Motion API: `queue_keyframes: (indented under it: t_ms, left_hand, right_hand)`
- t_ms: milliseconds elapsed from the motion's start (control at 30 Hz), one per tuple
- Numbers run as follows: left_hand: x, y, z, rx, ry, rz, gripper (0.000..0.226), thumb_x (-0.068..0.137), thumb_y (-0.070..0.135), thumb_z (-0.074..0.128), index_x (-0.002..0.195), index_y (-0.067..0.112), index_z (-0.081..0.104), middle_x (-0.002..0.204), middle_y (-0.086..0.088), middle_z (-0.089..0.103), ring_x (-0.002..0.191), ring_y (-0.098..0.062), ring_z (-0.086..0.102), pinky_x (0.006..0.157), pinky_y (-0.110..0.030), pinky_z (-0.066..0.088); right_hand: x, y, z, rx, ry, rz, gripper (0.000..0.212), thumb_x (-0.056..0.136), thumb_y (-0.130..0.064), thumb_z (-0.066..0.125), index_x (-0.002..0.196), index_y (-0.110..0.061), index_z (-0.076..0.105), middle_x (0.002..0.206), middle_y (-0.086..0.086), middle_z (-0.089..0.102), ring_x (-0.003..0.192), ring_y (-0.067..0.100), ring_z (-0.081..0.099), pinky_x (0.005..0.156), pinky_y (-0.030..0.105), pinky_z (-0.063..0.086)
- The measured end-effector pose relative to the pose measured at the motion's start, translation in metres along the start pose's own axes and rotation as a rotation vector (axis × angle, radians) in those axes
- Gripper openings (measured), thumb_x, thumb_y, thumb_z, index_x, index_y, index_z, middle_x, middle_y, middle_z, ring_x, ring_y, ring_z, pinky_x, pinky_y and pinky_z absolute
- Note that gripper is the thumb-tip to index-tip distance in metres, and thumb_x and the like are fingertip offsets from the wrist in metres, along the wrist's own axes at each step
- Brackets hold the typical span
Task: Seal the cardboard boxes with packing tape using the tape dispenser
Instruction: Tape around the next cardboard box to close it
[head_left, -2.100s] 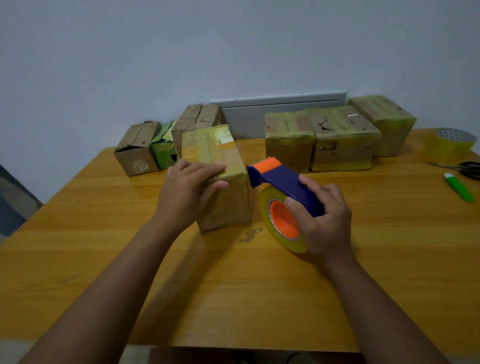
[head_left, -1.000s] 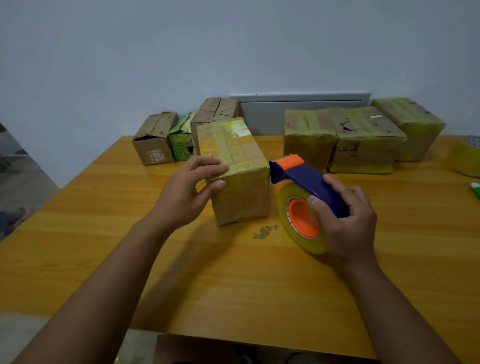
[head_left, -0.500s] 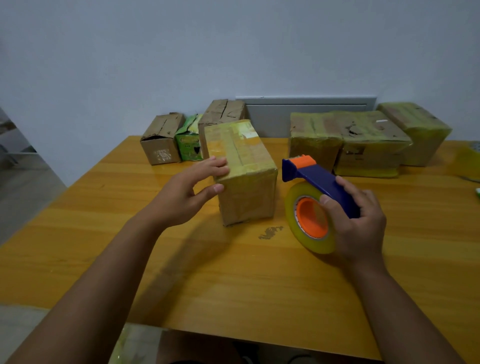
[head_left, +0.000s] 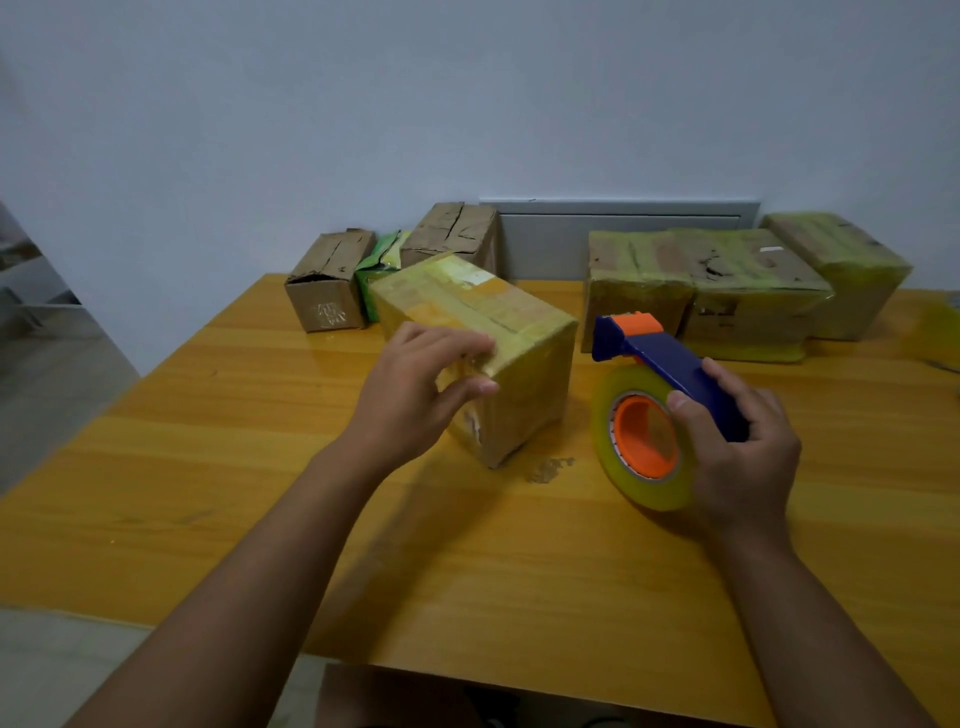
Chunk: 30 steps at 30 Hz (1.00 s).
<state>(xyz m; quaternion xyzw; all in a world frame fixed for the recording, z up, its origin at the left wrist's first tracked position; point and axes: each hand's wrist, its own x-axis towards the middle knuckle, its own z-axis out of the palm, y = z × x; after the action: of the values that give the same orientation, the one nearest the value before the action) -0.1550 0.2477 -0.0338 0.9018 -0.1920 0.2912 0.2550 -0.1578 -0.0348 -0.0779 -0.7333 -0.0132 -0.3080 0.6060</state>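
Observation:
A cardboard box (head_left: 498, 332) wrapped in yellowish tape stands in the middle of the wooden table (head_left: 208, 467), turned at an angle. My left hand (head_left: 415, 389) grips its near left corner, fingers over the top edge and thumb on the side. To the right, my right hand (head_left: 737, 447) holds the blue handle of the tape dispenser (head_left: 654, 395), whose orange-cored tape roll rests on the table a little apart from the box.
Three tape-wrapped boxes (head_left: 727, 291) stand along the back right. Two plain cardboard boxes (head_left: 327, 280) and a green packet (head_left: 379, 270) are at the back left. A spare tape roll (head_left: 935, 327) lies at the right edge. The table's front edge is close to me.
The box has been turned anticlockwise, so a corner now points toward me. My left hand shifted from lying on top to gripping its corner. The dispenser stayed beside the box.

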Motion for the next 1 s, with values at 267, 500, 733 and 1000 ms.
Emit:
queue_keyframes:
  t_ms: [267, 500, 733, 1000]
  left_hand:
    - [0.010, 0.023, 0.021, 0.126, 0.133, 0.067, 0.042, 0.079, 0.057, 0.061, 0.095, 0.020, 0.071, 0.091, 0.008, 0.062, 0.088, -0.010, 0.036, 0.074, -0.034, 0.031]
    - [0.008, 0.016, 0.018, 0.149, 0.117, 0.127, 0.033, 0.087, 0.045, 0.061, 0.101, 0.018, 0.071, 0.092, 0.006, 0.061, 0.089, -0.012, 0.038, 0.072, -0.034, 0.034]
    - [0.015, 0.029, 0.014, 0.131, -0.027, -0.002, 0.046, 0.086, 0.058, 0.049, 0.108, 0.022, 0.069, 0.092, 0.011, 0.048, 0.092, -0.011, 0.038, 0.076, -0.032, 0.037]
    - [0.036, 0.036, 0.010, 0.024, -0.043, -0.231, 0.025, 0.086, 0.053, 0.060, 0.080, 0.029, 0.066, 0.085, 0.008, 0.050, 0.085, -0.016, 0.051, 0.063, -0.033, 0.044]
  right_hand:
    - [0.000, 0.000, 0.000, -0.005, 0.027, 0.014, 0.055, 0.074, -0.039, 0.069, 0.125, -0.017, 0.065, 0.103, 0.000, 0.053, 0.080, -0.011, 0.055, 0.062, 0.006, 0.044]
    - [-0.002, -0.003, 0.002, 0.002, 0.008, -0.020, 0.065, 0.070, -0.051, 0.066, 0.124, -0.015, 0.065, 0.106, 0.003, 0.054, 0.083, -0.011, 0.055, 0.063, 0.005, 0.044]
    - [-0.001, -0.002, 0.001, 0.001, 0.002, -0.033, 0.071, 0.069, -0.056, 0.063, 0.125, -0.013, 0.064, 0.108, 0.005, 0.053, 0.085, -0.010, 0.054, 0.062, 0.004, 0.043]
    - [-0.003, -0.003, 0.002, -0.001, -0.015, -0.037, 0.070, 0.069, -0.056, 0.063, 0.126, -0.015, 0.063, 0.110, 0.005, 0.053, 0.087, -0.011, 0.054, 0.063, 0.005, 0.044]
